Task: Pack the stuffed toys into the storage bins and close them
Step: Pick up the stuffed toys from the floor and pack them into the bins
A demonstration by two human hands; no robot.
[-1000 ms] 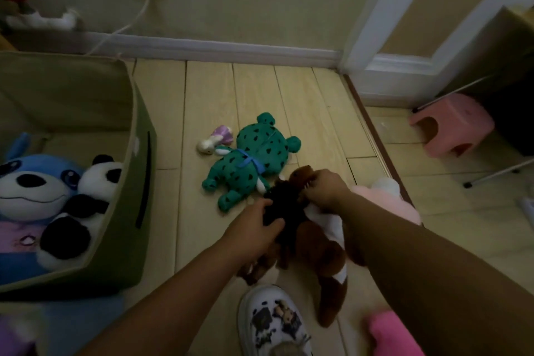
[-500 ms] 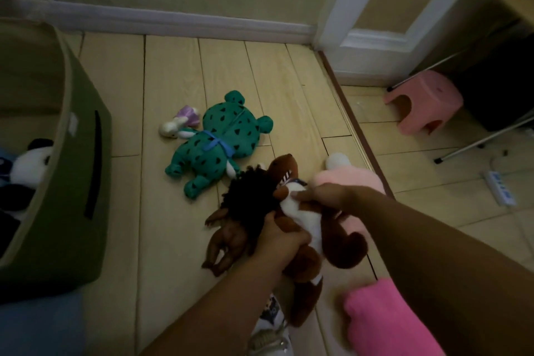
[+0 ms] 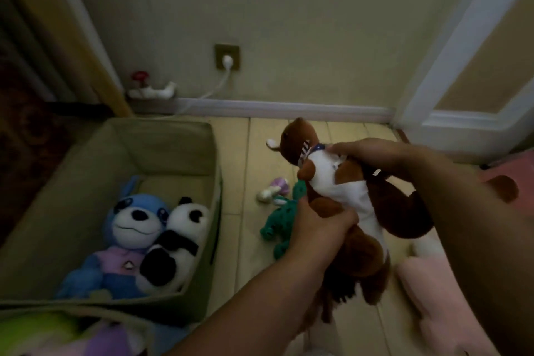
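A brown and white stuffed animal [image 3: 341,182] hangs in the air above the floor, held by both hands. My left hand [image 3: 320,225] grips its lower body, where a dark shaggy toy [image 3: 338,289] also dangles. My right hand [image 3: 372,153] pinches it near the neck. To the left stands an open green fabric bin [image 3: 213,211] with a blue plush [image 3: 130,228] and a panda [image 3: 179,243] inside. On the floor behind my left hand lie a green spotted plush [image 3: 277,222] and a small white and purple toy [image 3: 273,189]. A pink plush [image 3: 439,306] lies at lower right.
A second bin [image 3: 86,315] with bright toys shows at the bottom left. A wall socket [image 3: 227,57] with a white cable sits above the baseboard. A white door frame [image 3: 450,66] rises at right. Bare wood floor lies between the bin and the toys.
Both hands lifted the brown and white toy off the floor and carried it up and leftward. My view swung left and up, bringing the bin's inside and the socket back into sight.
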